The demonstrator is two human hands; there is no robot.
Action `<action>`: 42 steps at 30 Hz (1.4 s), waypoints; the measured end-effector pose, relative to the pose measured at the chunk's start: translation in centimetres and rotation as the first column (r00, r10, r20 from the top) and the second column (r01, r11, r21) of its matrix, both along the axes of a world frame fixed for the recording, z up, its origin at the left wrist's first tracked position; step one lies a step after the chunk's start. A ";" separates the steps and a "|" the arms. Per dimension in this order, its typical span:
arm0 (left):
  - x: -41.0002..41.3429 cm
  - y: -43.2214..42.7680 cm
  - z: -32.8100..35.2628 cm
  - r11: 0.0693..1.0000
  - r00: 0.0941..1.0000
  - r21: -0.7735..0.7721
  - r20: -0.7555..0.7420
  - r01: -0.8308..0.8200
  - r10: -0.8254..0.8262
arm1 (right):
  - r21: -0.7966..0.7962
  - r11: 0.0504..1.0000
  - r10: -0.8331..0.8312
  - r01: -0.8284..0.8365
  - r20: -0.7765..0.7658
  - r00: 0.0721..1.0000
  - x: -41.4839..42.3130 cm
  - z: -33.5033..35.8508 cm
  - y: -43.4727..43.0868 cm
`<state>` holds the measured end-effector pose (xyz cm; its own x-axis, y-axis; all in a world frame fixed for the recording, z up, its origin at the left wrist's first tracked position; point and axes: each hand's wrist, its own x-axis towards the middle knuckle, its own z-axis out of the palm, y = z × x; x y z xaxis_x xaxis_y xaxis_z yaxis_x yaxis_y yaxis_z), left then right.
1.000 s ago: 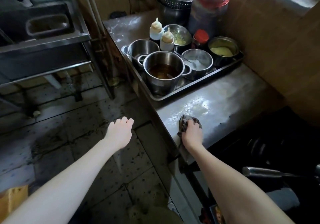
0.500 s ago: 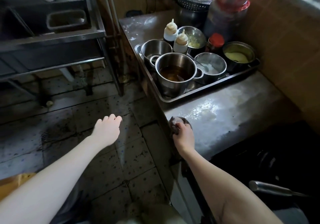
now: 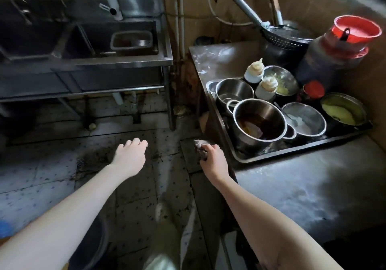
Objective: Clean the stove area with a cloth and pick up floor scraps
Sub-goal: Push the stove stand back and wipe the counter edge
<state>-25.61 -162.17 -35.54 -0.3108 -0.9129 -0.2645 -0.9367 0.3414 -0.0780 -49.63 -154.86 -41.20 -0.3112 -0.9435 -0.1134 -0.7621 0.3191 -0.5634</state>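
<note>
Left hand (image 3: 130, 155): we are hovering it over the speckled floor tiles (image 3: 41, 175), fingers loosely curled, empty | right hand (image 3: 215, 161): we are gripping the crumpled dark cloth (image 3: 199, 144) at the counter (image 3: 302, 196) edge | method: we are advising flat, firm strokes on smooth streaked steel, clear of the rimmed tray (image 3: 302, 144)

commercial kitchen | steel sink (image 3: 117, 61) | steel counter (image 3: 302, 186) | tray of pots (image 3: 292, 150)

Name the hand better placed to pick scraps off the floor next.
Left. The left hand is free, fingers relaxed, out over the floor; the right hand grips the cloth by the tray.
</note>
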 end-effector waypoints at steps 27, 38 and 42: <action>11.7 -36.2 2.6 0.976 0.977 -0.093 -0.099 -0.199 0.190 | -0.158 0.965 0.184 -0.208 -0.150 0.971 8.8 7.0 -42.7; 9.6 -49.7 1.9 0.970 0.962 -0.002 -0.131 -0.242 0.239 | -0.042 0.976 0.206 -0.212 -0.110 0.972 8.4 3.7 -58.8; 9.4 -52.7 2.3 0.962 0.956 -0.013 -0.117 -0.273 0.269 | 0.062 0.975 0.217 -0.213 -0.074 0.973 8.4 2.0 -61.2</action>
